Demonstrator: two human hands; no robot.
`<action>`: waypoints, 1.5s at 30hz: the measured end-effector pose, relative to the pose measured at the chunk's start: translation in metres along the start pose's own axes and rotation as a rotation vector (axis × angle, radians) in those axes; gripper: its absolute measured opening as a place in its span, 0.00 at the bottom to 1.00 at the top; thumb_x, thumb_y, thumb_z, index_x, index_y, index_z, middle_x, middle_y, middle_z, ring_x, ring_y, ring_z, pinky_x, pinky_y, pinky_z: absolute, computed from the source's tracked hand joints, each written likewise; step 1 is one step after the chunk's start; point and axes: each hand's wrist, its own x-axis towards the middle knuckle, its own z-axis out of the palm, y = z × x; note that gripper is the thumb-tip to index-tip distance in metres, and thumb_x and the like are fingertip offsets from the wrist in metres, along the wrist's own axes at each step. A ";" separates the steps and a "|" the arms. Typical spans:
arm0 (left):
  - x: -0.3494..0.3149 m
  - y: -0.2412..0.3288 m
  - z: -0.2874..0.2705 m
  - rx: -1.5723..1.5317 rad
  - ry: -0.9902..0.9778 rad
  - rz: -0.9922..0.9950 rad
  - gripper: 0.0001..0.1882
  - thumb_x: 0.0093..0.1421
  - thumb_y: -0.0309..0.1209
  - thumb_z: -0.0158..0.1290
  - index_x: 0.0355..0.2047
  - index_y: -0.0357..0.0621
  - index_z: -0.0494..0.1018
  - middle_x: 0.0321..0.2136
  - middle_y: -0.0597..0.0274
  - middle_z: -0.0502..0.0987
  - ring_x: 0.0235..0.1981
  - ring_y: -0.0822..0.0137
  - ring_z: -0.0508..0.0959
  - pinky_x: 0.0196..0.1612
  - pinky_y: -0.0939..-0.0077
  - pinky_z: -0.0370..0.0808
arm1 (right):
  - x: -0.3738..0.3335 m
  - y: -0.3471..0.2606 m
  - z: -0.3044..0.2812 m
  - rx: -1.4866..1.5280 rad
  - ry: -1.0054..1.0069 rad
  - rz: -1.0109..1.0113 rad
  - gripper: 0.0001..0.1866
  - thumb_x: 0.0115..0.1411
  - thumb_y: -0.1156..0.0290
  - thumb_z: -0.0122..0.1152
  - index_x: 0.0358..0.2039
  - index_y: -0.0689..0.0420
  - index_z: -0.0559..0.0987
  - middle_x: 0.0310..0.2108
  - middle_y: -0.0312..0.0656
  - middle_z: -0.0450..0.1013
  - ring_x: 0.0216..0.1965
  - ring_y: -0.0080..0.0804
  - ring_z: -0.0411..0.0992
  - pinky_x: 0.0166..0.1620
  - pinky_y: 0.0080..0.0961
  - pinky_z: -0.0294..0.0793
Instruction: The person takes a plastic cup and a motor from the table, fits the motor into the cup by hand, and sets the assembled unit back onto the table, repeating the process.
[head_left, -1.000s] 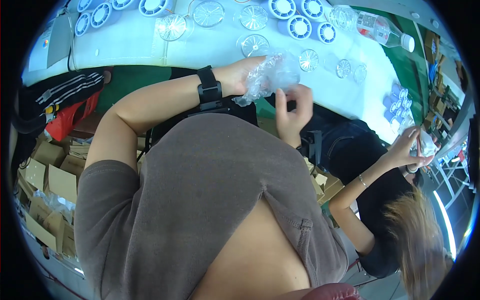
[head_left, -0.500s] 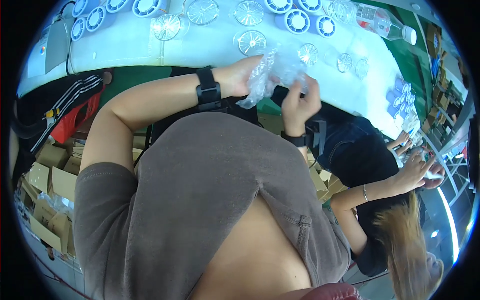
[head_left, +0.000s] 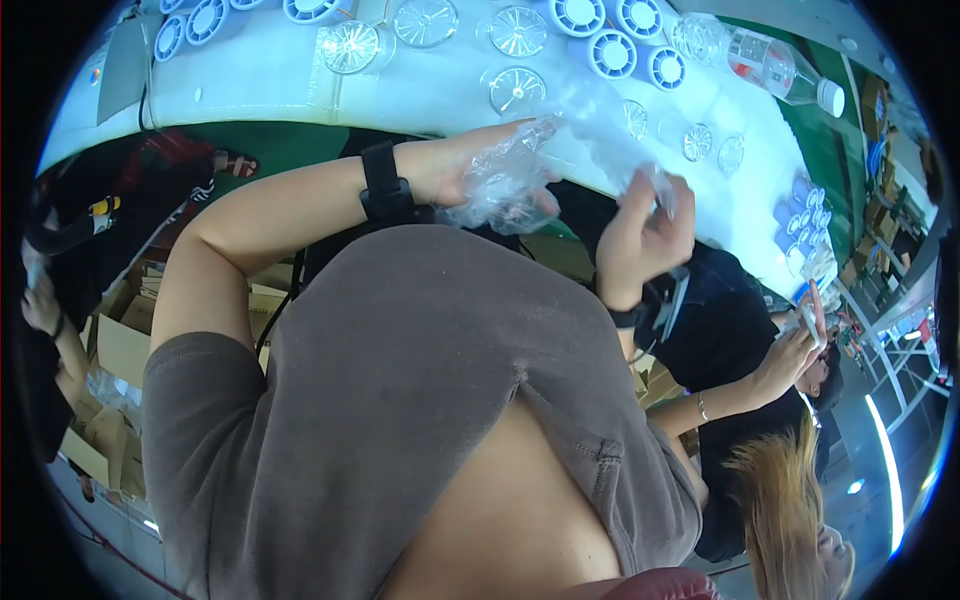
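Observation:
A crumpled bundle of clear plastic bags (head_left: 505,180) lies in my left hand (head_left: 450,165), its fingers closed around it at the table's near edge. To its right, my right hand (head_left: 645,235) pinches the end of a clear plastic bag (head_left: 600,125), which stretches up and left over the table toward the bundle. Just beyond my hands stand round clear plastic pieces with spoke-like ridges, the closest being a clear ridged piece (head_left: 517,92). Behind them are several pale blue cylinders (head_left: 612,54) with slotted ends.
A clear bottle (head_left: 780,70) with a white cap lies on the white table (head_left: 250,95) at the far right. More blue cylinders (head_left: 800,215) sit farther along. A co-worker's hand (head_left: 790,355) is at right. Open cardboard boxes (head_left: 120,350) stand behind me at left.
My right hand has moved right, away from my left, drawing the plastic bag out between them. My left hand has shifted slightly left with the bundle. The co-worker's hand has moved.

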 end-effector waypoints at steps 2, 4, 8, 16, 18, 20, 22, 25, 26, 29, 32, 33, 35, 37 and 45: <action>0.001 0.005 0.008 -0.068 -0.053 0.052 0.21 0.57 0.45 0.39 0.39 0.38 0.63 0.33 0.50 0.71 0.22 0.71 0.72 0.20 0.83 0.70 | 0.005 -0.015 -0.010 0.043 -0.102 -0.046 0.02 0.47 0.81 0.51 0.23 0.67 0.70 0.17 0.38 0.65 0.18 0.19 0.62 0.21 0.13 0.60; 0.001 0.007 0.018 -0.184 -0.185 0.172 0.17 0.57 0.41 0.40 0.38 0.38 0.64 0.33 0.52 0.71 0.24 0.71 0.73 0.23 0.82 0.71 | 0.005 -0.024 -0.016 0.117 -0.296 -0.171 0.02 0.46 0.82 0.51 0.23 0.67 0.70 0.18 0.40 0.66 0.18 0.21 0.63 0.22 0.15 0.61; 0.010 0.010 0.049 0.091 -0.090 0.298 0.14 0.55 0.34 0.45 0.39 0.39 0.63 0.32 0.60 0.71 0.29 0.72 0.72 0.33 0.82 0.70 | 0.008 -0.021 -0.024 0.321 -0.808 0.027 0.02 0.46 0.82 0.50 0.23 0.67 0.71 0.20 0.42 0.68 0.20 0.24 0.64 0.24 0.18 0.63; -0.022 0.006 0.019 1.365 0.199 0.844 0.10 0.52 0.25 0.42 0.35 0.37 0.66 0.32 0.64 0.70 0.32 0.72 0.71 0.36 0.81 0.67 | 0.048 0.158 -0.084 -0.270 0.223 0.205 0.22 0.49 0.67 0.54 0.43 0.64 0.65 0.29 0.48 0.69 0.33 0.38 0.68 0.37 0.26 0.66; -0.028 0.001 0.051 0.899 0.359 0.570 0.08 0.49 0.23 0.41 0.31 0.36 0.67 0.28 0.65 0.70 0.29 0.75 0.68 0.35 0.83 0.65 | 0.067 0.198 -0.087 -0.523 0.267 0.050 0.25 0.48 0.65 0.56 0.45 0.63 0.64 0.31 0.49 0.68 0.34 0.39 0.68 0.38 0.28 0.66; -0.032 -0.004 0.042 0.962 0.304 0.420 0.11 0.48 0.22 0.39 0.32 0.35 0.66 0.28 0.64 0.69 0.30 0.75 0.68 0.36 0.83 0.64 | 0.083 0.216 -0.087 -0.778 0.116 -0.138 0.32 0.45 0.61 0.59 0.48 0.62 0.60 0.36 0.50 0.66 0.40 0.40 0.65 0.40 0.33 0.65; -0.029 -0.009 0.037 1.018 0.257 0.266 0.13 0.47 0.21 0.37 0.34 0.34 0.66 0.29 0.64 0.69 0.32 0.74 0.67 0.37 0.84 0.63 | 0.091 0.226 -0.084 -0.682 0.036 0.010 0.32 0.45 0.62 0.59 0.49 0.62 0.60 0.38 0.50 0.65 0.41 0.40 0.64 0.41 0.33 0.64; -0.024 -0.016 0.031 0.775 0.071 0.361 0.10 0.46 0.23 0.38 0.30 0.35 0.65 0.25 0.65 0.66 0.28 0.75 0.65 0.33 0.85 0.62 | 0.097 0.236 -0.085 -0.487 -0.118 0.297 0.33 0.45 0.62 0.59 0.49 0.61 0.59 0.41 0.51 0.64 0.43 0.40 0.62 0.42 0.34 0.63; -0.024 -0.015 0.033 0.775 0.073 0.366 0.10 0.46 0.23 0.38 0.30 0.35 0.65 0.25 0.65 0.66 0.28 0.75 0.65 0.33 0.85 0.62 | 0.094 0.248 -0.093 -0.292 0.057 0.389 0.32 0.46 0.59 0.55 0.49 0.61 0.59 0.43 0.51 0.62 0.44 0.41 0.62 0.43 0.35 0.63; -0.025 -0.016 0.038 1.014 0.332 0.511 0.15 0.45 0.23 0.38 0.35 0.34 0.65 0.30 0.65 0.67 0.33 0.75 0.65 0.38 0.84 0.62 | 0.090 0.206 -0.092 0.396 0.231 0.537 0.30 0.50 0.54 0.48 0.49 0.61 0.60 0.44 0.49 0.62 0.44 0.40 0.62 0.43 0.35 0.63; -0.028 -0.009 0.034 1.036 0.288 0.328 0.16 0.52 0.29 0.39 0.39 0.34 0.64 0.37 0.64 0.67 0.37 0.73 0.66 0.41 0.83 0.62 | 0.059 0.095 -0.076 1.037 -0.026 0.622 0.32 0.52 0.51 0.37 0.49 0.63 0.58 0.44 0.48 0.63 0.41 0.39 0.64 0.43 0.36 0.63; -0.031 -0.008 0.038 1.028 0.299 0.323 0.16 0.52 0.29 0.39 0.39 0.34 0.64 0.37 0.64 0.67 0.37 0.73 0.66 0.41 0.83 0.62 | 0.039 0.087 -0.074 1.074 -0.266 0.736 0.31 0.53 0.51 0.38 0.49 0.65 0.58 0.43 0.47 0.63 0.41 0.39 0.64 0.45 0.34 0.62; -0.033 -0.005 0.036 0.783 0.319 0.245 0.26 0.54 0.41 0.43 0.49 0.37 0.59 0.46 0.60 0.63 0.47 0.70 0.62 0.49 0.81 0.58 | 0.018 0.052 -0.048 0.842 -0.747 0.606 0.30 0.53 0.52 0.38 0.48 0.66 0.61 0.41 0.47 0.66 0.41 0.38 0.65 0.45 0.30 0.61; -0.045 -0.004 0.033 0.695 0.352 0.221 0.27 0.55 0.44 0.42 0.50 0.38 0.57 0.48 0.60 0.61 0.49 0.70 0.60 0.50 0.80 0.56 | 0.019 0.003 -0.006 0.578 -0.979 0.351 0.29 0.54 0.53 0.38 0.48 0.65 0.62 0.39 0.48 0.67 0.40 0.38 0.65 0.45 0.28 0.61; -0.095 0.000 -0.011 0.267 0.233 0.364 0.26 0.58 0.45 0.37 0.51 0.41 0.56 0.49 0.59 0.59 0.49 0.70 0.61 0.48 0.79 0.61 | -0.001 -0.041 0.079 -0.038 -0.559 0.113 0.21 0.54 0.60 0.45 0.44 0.62 0.66 0.30 0.51 0.68 0.32 0.47 0.67 0.35 0.31 0.67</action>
